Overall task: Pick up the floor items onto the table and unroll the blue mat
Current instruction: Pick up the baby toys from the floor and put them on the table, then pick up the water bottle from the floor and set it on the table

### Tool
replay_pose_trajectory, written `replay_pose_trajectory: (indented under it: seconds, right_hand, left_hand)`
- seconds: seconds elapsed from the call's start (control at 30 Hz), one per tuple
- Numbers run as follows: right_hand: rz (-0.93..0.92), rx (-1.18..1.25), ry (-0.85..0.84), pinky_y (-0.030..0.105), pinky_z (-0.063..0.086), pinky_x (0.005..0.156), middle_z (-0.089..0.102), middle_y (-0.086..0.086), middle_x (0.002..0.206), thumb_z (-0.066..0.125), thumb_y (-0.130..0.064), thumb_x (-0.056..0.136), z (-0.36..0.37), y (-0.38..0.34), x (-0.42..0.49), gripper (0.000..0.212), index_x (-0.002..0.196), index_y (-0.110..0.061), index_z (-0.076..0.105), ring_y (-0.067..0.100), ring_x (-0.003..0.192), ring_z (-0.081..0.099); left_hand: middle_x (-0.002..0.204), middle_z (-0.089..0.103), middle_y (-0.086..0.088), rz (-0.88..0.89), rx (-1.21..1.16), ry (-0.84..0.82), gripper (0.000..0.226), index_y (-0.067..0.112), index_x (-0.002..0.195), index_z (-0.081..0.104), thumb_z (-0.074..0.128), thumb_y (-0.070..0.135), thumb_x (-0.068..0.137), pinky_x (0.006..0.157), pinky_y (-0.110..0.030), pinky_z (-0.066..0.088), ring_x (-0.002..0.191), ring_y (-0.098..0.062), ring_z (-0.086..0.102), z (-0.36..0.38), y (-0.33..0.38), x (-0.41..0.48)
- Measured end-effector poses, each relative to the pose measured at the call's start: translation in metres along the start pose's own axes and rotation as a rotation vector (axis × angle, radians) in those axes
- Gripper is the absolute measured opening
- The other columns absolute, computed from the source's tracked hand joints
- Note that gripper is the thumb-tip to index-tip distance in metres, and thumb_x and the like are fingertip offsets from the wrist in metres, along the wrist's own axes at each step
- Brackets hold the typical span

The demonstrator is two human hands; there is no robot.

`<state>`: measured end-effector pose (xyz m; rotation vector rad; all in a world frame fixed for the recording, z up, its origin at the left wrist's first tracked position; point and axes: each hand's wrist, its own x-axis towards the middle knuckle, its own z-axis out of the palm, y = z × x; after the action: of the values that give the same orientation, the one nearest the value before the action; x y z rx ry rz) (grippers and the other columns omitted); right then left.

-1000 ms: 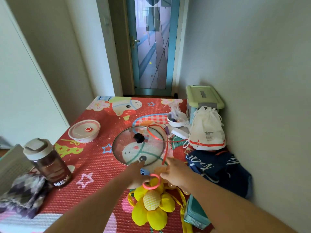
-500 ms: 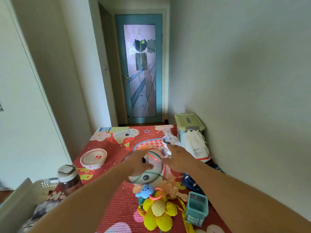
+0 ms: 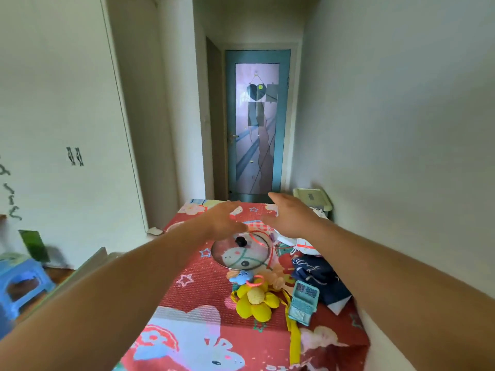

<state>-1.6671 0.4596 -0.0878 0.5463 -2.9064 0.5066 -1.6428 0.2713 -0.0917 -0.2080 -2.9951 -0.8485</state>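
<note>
Hands: your left hand and right hand both spread, empty | glass lid lies just near, beneath them; left nearer its knob | blue mat unseen

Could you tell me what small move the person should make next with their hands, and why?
Probably draw both hands back and look down for the blue mat. The left hand and right hand hover open and empty over the table, beyond the glass lid, which lies there with the yellow flower toy; no blue mat is in view.
</note>
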Motion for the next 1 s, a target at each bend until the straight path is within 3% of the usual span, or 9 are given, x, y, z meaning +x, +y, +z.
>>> replay_pose_trajectory:
  seconds: [0.23,0.37,0.5,0.67,0.77,0.93,1.0]
  right_hand:
    - [-0.089,0.007,-0.003,0.043,0.029,0.112,0.026,0.006,0.156,0.055,-0.049,0.089,-0.021,-0.03,-0.067,0.076,0.149,-0.018,0.021,0.027,0.141,0.027]
    - [-0.088,0.006,0.012,0.042,0.028,0.11,0.024,0.006,0.156,0.054,-0.052,0.088,-0.036,-0.047,-0.098,0.078,0.149,-0.019,0.019,0.027,0.141,0.025]
    - [-0.069,0.01,0.039,0.04,0.026,0.111,0.023,0.005,0.157,0.053,-0.053,0.089,-0.042,-0.068,-0.131,0.078,0.15,-0.019,0.018,0.026,0.142,0.023]
    - [-0.034,0.048,0.063,0.041,0.029,0.11,0.026,0.008,0.155,0.056,-0.049,0.088,-0.028,-0.113,-0.184,0.076,0.149,-0.017,0.022,0.028,0.14,0.028]
    - [-0.035,0.075,0.064,0.042,0.034,0.108,0.037,0.008,0.149,0.058,-0.05,0.087,-0.01,-0.141,-0.215,0.073,0.145,-0.018,0.03,0.029,0.135,0.036]
    - [-0.072,0.133,0.039,0.041,0.046,0.09,0.054,0.007,0.124,0.057,-0.047,0.085,0.008,-0.173,-0.265,0.051,0.124,-0.016,0.048,0.027,0.111,0.052]
    - [-0.086,0.115,0.054,0.039,0.045,0.083,0.055,0.008,0.117,0.058,-0.045,0.086,0.008,-0.182,-0.281,0.047,0.119,-0.013,0.05,0.027,0.105,0.052]
  left_hand:
    - [0.137,0.052,-0.006,-0.021,-0.048,-0.036,0.064,0.024,0.138,0.038,0.065,0.042,0.082,0.105,-0.047,0.041,0.122,-0.028,0.05,-0.003,0.021,-0.08]
    - [0.148,0.038,-0.01,0.005,0.027,-0.038,0.064,0.02,0.141,0.034,0.06,0.039,0.086,0.111,-0.049,0.031,0.135,-0.032,0.036,-0.02,0.026,-0.116]
    - [0.157,0.019,-0.003,-0.021,0.076,0.019,0.072,0.026,0.146,0.021,0.057,0.043,0.086,0.117,-0.044,0.021,0.141,-0.027,0.025,-0.031,0.022,-0.157]
    - [0.145,0.042,-0.005,0.037,0.008,-0.035,0.063,0.024,0.141,0.035,0.062,0.035,0.085,0.11,-0.041,0.034,0.126,-0.025,0.046,-0.043,0.002,-0.229]
    - [0.149,0.038,-0.004,0.038,0.038,-0.045,0.066,0.024,0.142,0.032,0.06,0.04,0.085,0.111,-0.041,0.032,0.132,-0.026,0.04,-0.044,-0.013,-0.267]
    - [0.138,0.049,0.002,0.06,-0.064,-0.076,0.052,0.031,0.136,0.038,0.059,0.033,0.088,0.095,-0.029,0.045,0.116,-0.02,0.053,-0.044,-0.022,-0.328]
    - [0.137,0.049,0.001,0.077,-0.04,-0.061,0.059,0.029,0.139,0.036,0.062,0.029,0.086,0.088,-0.024,0.043,0.113,-0.019,0.053,-0.043,-0.024,-0.35]
